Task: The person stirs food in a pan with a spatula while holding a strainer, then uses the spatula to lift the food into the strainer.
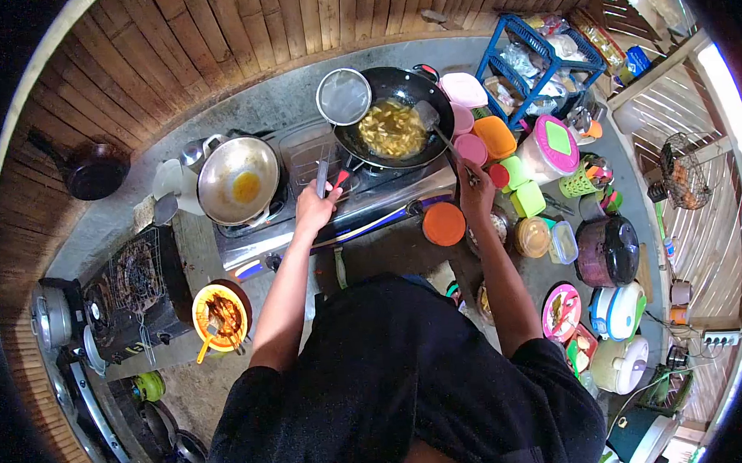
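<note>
My left hand (314, 207) is closed on the metal handle of a round mesh strainer (343, 96), which is over the left rim of a black wok (393, 81). The wok's red handle (341, 179) lies right against the fingers of that hand; whether they grip it too I cannot tell. Small pale pieces of food (391, 130) sit in bubbling oil in the wok. My right hand (475, 198) is closed round the handle of a spatula (426, 116), whose blade is at the right side of the wok, by the food.
Left of the wok, a silvery pan (238, 179) with a little yellow oil stands on the stove (304, 226). A yellow bowl (220, 317) of dark red sauce is lower left. Plastic containers (493, 137), a blue rack (537, 59) and a dark pot (608, 250) crowd the right side.
</note>
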Demonstrator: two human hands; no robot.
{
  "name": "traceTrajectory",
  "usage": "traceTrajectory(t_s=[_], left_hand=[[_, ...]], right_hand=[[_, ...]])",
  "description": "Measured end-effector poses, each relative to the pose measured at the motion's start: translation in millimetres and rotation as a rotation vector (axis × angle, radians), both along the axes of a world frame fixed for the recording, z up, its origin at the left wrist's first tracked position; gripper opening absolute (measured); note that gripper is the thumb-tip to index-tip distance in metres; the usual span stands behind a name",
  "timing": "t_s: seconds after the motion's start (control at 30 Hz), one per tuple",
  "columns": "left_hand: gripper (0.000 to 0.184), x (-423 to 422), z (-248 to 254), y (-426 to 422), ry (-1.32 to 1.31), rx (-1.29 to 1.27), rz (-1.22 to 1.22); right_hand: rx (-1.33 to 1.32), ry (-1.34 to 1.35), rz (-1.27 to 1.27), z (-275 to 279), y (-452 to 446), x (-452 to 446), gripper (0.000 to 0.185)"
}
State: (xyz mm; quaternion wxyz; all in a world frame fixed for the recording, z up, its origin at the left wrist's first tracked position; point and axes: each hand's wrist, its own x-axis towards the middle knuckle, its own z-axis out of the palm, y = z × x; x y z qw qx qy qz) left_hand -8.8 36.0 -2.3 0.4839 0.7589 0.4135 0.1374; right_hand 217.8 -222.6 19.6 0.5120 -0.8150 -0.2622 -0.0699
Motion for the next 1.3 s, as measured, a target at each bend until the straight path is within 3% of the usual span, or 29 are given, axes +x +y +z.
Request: traceTrajectory(t_s=[0.17,0.27,0.53,0.6,0.73,0.8,0.93,1.0,1.03,1.1,1.3], left_hand=[[0.027,-1,3,-3,0.004,-0.034,0.025],[0.027,0,4,-2,-0.021,-0.01,0.013],[0.028,0,1,-1,-0.03,-0.008,0.006],[0.026,0,-1,0,-0.049,-0.025,0.006],[0.028,1,0,1,-0.038,-0.031,0.0],[0.028,0,2,1,-0.02,-0.012,-0.004],[0.028,1,0,2,-0.035,-0.03,0.0],[0.028,0,0,1,-0.019,-0.028,-0.001],[0.028,0,1,2,-0.019,-0.028,0.0],[0.028,0,3,1,-0.024,-0.039,-0.001],[0.028,0,9,-1,0.01,-0.049,0.027]], right_hand=[[0.217,0.055,0.038,8,2,-22,0.021],[0.293,0.468,0.131,-2,2,-25,0.021],[0.313,0.52,0.177,10,12,-21,0.025],[0.195,0.136,0.175,13,12,-11,0.026],[0.301,0.078,0.189,4,16,12,0.024],[0.029,0.021,0.002,5,15,18,0.022],[-0.01,-0.144,-0.054,-4,22,28,0.022],[0.158,0.228,0.1,-13,25,34,0.028],[0.159,0.227,0.101,-11,28,33,0.028],[0.373,0.526,0.13,-6,34,27,0.025],[0.316,0.609,0.228,13,29,14,0.027]])
